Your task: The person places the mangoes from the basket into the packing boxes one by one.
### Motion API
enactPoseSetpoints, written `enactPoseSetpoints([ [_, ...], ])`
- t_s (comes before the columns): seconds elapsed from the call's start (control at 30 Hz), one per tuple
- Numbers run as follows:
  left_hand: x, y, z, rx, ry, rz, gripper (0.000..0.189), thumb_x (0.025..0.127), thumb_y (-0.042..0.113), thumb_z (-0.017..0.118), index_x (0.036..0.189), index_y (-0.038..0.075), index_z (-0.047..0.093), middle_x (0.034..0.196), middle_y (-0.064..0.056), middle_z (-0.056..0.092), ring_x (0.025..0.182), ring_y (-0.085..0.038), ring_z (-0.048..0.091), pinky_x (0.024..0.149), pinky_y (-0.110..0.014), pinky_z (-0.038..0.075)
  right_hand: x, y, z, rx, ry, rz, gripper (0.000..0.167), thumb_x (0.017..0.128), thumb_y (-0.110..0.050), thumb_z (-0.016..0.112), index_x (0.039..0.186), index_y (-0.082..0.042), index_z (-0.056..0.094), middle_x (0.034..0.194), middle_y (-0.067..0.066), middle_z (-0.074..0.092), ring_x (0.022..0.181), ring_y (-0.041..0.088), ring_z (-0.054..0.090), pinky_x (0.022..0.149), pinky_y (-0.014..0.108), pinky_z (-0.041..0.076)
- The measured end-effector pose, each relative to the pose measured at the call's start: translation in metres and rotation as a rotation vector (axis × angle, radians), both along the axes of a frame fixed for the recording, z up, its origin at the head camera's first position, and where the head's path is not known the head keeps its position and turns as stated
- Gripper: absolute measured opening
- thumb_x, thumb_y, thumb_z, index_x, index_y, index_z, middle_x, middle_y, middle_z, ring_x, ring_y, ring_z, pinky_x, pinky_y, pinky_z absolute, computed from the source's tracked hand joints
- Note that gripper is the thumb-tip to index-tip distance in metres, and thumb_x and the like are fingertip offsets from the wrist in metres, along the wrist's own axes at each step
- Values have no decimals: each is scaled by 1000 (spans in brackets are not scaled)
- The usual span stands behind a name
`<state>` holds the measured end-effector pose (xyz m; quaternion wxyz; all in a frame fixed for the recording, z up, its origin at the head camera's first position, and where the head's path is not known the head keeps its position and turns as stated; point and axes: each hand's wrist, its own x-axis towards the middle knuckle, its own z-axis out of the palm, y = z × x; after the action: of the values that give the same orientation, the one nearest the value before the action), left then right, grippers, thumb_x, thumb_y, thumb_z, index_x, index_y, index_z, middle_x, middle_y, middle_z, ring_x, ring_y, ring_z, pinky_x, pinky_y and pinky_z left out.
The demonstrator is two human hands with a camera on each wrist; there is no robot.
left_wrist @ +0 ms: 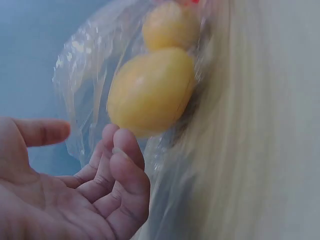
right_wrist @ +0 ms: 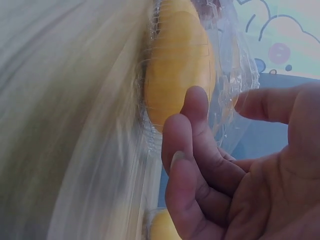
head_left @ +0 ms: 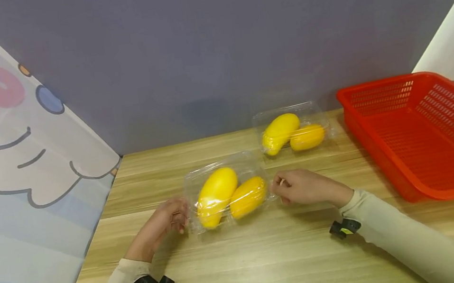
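Observation:
A clear plastic clamshell box point(head_left: 223, 163) sits on the wooden table with two yellow mangoes point(head_left: 248, 197) inside. By its left end is my left hand point(head_left: 172, 215), fingers loosely bent; in the left wrist view a gap shows between thumb and fingers point(left_wrist: 127, 175), with nothing pinched there. At the opposite end my right hand point(head_left: 302, 186) has loosely curled fingers close to the box's edge. The right wrist view shows its thumb point(right_wrist: 265, 105) apart from the fingers, in front of the plastic; whether it touches cannot be made out.
Behind and to the right stands a second clear box point(head_left: 310, 107) with two yellow mangoes point(head_left: 307, 137). A red slatted plastic basket point(head_left: 388, 158) occupies the right side. A dark grey panel point(head_left: 215, 52) rises along the table's back, and a cartoon-printed panel point(head_left: 7, 141) borders the left.

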<state>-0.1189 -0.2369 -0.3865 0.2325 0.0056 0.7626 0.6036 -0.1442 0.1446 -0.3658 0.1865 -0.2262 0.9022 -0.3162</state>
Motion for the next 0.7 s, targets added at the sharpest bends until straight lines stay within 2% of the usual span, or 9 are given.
enactPoseSetpoints([
  [0.17,17,0,-1,79,-12,-77,18,103,25,42,106,10,51,80,5,61,69,-10,61,61,-25,51,-1,0,0,-12,-44,6,32,102,-36,50,93,-10,65,69,-3,66,60,11,58,57,26,44],
  [0.3,24,3,-4,144,-16,-130,22,105,28,40,104,12,55,80,6,64,69,-9,62,60,-23,51,-1,1,-2,-37,-61,7,32,102,-32,50,91,-7,66,69,-2,66,61,13,59,57,26,44],
  [0.53,32,8,-11,190,-14,-116,22,102,19,38,93,12,57,74,6,64,65,-8,62,57,-21,50,-2,-1,-7,-86,-114,4,34,101,-35,52,85,-8,64,68,0,65,61,16,60,56,27,45],
  [0.7,38,13,-14,229,-30,-146,28,102,18,37,88,12,61,72,8,66,60,-7,62,51,-18,46,-2,0,-9,-105,-169,12,39,102,-37,51,76,-10,61,64,-1,62,58,13,57,55,27,47],
])
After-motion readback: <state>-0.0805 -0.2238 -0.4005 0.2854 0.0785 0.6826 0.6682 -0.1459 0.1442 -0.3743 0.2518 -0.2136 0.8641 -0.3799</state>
